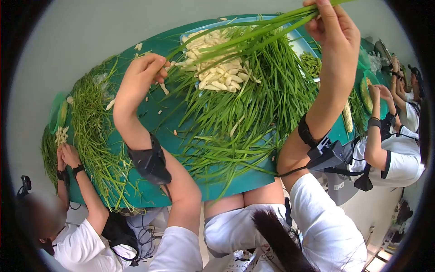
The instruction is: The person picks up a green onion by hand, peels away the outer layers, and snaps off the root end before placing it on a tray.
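Note:
A few long green stalks (253, 34) stretch between my two hands above the table. My right hand (331, 22), raised at the top, is closed on their green part. My left hand (147, 70) pinches thin leaf ends at the other side, its fingers bent together. Beneath the stalks lies a heap of pale cut pieces (222, 75) on a light blue tray (297, 43). Beside and in front of that heap, a large pile of long green leaves (253, 99) spreads over the green table (156, 120).
At the left, a co-worker's hands (68, 156) are by another pile of greens (93, 131). More co-workers sit at the right, near a green basket (383, 106). A corn cob (347, 117) and chopped green pieces (310, 63) lie right of my pile.

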The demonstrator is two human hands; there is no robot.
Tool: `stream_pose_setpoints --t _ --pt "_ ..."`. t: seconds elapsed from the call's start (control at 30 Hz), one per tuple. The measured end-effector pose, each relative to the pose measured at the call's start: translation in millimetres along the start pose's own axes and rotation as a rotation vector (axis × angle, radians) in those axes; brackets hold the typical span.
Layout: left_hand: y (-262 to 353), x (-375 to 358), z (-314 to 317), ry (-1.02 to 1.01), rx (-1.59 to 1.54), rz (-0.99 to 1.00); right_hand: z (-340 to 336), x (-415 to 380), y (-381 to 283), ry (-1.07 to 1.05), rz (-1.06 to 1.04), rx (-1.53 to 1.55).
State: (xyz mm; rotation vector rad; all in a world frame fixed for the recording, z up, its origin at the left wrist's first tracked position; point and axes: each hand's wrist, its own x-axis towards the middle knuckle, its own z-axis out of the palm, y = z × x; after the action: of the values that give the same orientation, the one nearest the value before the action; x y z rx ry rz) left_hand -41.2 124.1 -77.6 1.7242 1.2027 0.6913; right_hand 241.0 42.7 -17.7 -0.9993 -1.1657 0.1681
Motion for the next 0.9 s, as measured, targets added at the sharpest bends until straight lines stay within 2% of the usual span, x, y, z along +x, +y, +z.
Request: stream_pose_setpoints --t 0.13,0.2,0.27,0.3,0.43,0.53,0.57,0.8,0.9 --pt "0.0 5.2 11.9 -0.018 -0.069 0.002 -7.3 1.1 -3.7 -0.014 -0.023 0.015" --pt "9.2 7.8 19.2 -0.038 -0.032 0.163 -5.3 -1.8 -13.8 0.053 0.028 -0.121" --pt "21.0 6.8 29.2 -0.021 -0.053 0.236 -5.3 -0.3 -8.3 0.032 -0.022 -0.072" --pt "27.4 6.2 33.3 -0.009 -0.074 0.313 -4.6 -1.4 -11.3 -0.003 -0.011 -0.048" --pt "49.4 -3.9 40.6 0.021 -0.12 0.407 1.6 -6.3 -17.8 -0.091 0.053 0.01" --pt "60.9 -15.0 37.5 -0.022 -0.179 0.446 5.9 -11.3 -24.4 -0.161 0.114 0.076" --pt "63.3 -18.2 37.0 -0.02 -0.176 0.448 0.8 -5.6 -21.2 -0.283 0.143 0.151" --pt "78.9 -39.1 41.2 -0.034 -0.197 0.511 2.6 -15.0 -18.5 -0.375 0.164 0.178" --pt "82.2 -42.0 43.0 -0.066 -0.191 0.545 6.7 -17.8 -22.6 -0.351 0.155 0.159"
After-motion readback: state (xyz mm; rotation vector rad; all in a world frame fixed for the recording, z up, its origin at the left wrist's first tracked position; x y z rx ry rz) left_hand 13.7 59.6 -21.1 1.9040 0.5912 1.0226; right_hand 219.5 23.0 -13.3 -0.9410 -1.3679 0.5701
